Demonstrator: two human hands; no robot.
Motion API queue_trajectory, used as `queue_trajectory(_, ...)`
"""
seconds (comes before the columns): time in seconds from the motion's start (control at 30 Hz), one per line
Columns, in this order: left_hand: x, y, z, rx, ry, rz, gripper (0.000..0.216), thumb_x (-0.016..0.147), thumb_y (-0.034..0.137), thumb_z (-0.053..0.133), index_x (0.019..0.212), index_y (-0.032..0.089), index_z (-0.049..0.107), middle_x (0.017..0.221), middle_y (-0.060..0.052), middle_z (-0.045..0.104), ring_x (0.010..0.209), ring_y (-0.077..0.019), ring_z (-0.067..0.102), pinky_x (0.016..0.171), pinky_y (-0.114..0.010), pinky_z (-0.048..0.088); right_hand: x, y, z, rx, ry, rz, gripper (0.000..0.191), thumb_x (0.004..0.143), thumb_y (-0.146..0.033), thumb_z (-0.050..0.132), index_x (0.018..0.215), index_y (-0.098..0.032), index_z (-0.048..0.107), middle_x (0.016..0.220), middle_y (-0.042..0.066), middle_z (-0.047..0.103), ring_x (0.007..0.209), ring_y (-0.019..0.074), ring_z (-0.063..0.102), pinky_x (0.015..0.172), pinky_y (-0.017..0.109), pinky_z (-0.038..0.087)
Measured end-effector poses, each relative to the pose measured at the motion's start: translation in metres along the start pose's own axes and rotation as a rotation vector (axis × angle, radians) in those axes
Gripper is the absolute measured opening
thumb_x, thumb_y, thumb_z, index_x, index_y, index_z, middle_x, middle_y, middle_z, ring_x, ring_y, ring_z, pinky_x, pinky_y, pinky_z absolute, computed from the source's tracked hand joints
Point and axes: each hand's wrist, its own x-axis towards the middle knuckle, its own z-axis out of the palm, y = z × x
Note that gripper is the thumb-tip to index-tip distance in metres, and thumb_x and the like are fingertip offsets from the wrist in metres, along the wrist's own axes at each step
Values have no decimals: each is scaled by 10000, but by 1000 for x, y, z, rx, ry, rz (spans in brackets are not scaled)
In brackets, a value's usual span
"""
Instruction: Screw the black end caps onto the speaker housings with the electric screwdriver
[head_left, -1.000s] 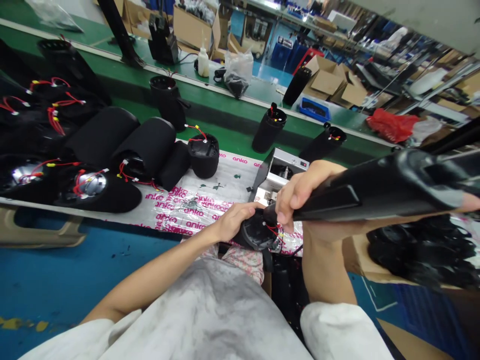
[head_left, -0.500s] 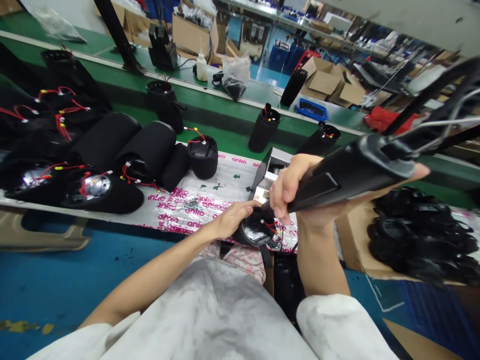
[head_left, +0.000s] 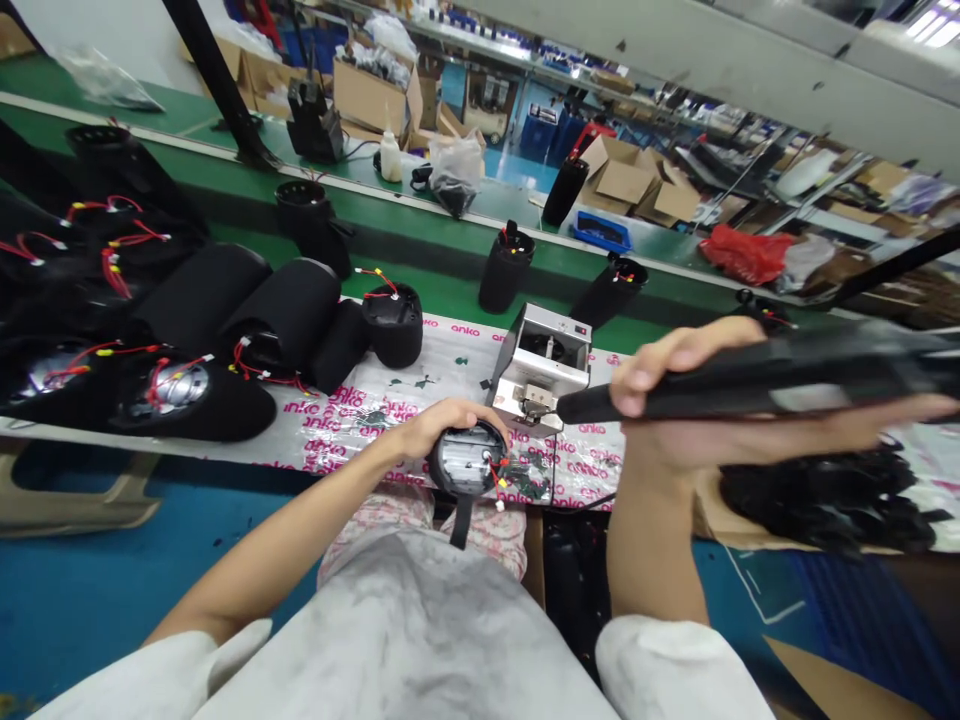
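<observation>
My left hand (head_left: 429, 428) is wrapped around the rim of a black cylindrical housing (head_left: 463, 462) at the bench's front edge. Red wires with small connectors stick out of the housing's open end, and a black strap hangs toward my lap. In my right hand (head_left: 686, 440) is a black electric screwdriver (head_left: 735, 380), lying nearly level and pointing left. The screwdriver's nose is at the front of a silver screw feeder (head_left: 544, 355); whether it touches cannot be made out.
Several black fabric-covered cylinders (head_left: 202, 295) with red wires lie at the left. More cylinders (head_left: 506, 270) stand along the green bench behind. A cardboard box of black parts (head_left: 817, 500) sits at the right. A blue tray (head_left: 602, 232) and a bottle (head_left: 390, 157) are farther back.
My right hand has swung the screwdriver from the housing to the screw feeder, levelling it. My left hand has shifted the housing left, turning its open end toward me.
</observation>
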Motion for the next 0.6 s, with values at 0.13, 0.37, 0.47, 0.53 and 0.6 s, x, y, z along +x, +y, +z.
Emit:
queue_trajectory(0.13,-10,11,-12,131,45,10,595,973,594,589,1119,87,865,1178,-197,858,1068,-371,799,990,-424,585,-4,29,-10,19,187,-160,803,763,-979,676,784,-178,733,682,82,736,476,211,689,378,286,541)
queue_trajectory(0.37,-70,-8,49,299,666,95,614,1082,603,558,1560,223,630,1621,-114,650,1503,-354,590,1287,-431,413,-1,61,-25,77,287,-206,873,814,-1019,524,708,-193,786,587,69,715,310,155,551,272,249,377)
queue_trajectory(0.47,-72,-18,73,377,804,83,591,1117,570,518,1589,219,577,1638,-117,623,1507,-331,581,1301,-435,394,1,66,-30,97,238,-110,860,883,-975,478,708,-194,794,563,77,710,270,165,511,247,266,343)
queue_trajectory(0.53,-63,-24,76,400,831,116,601,1129,590,461,1558,192,599,1590,-134,659,1462,-330,618,1281,-441,417,0,55,-36,100,235,-113,867,874,-983,475,670,-199,782,520,68,683,251,162,488,236,262,320)
queue_trajectory(0.6,-51,-27,70,399,814,163,630,1124,621,428,1513,173,638,1521,-142,710,1400,-334,666,1238,-440,463,-4,30,-45,69,276,-171,877,812,-1016,516,645,-198,785,497,65,658,269,162,510,243,253,330)
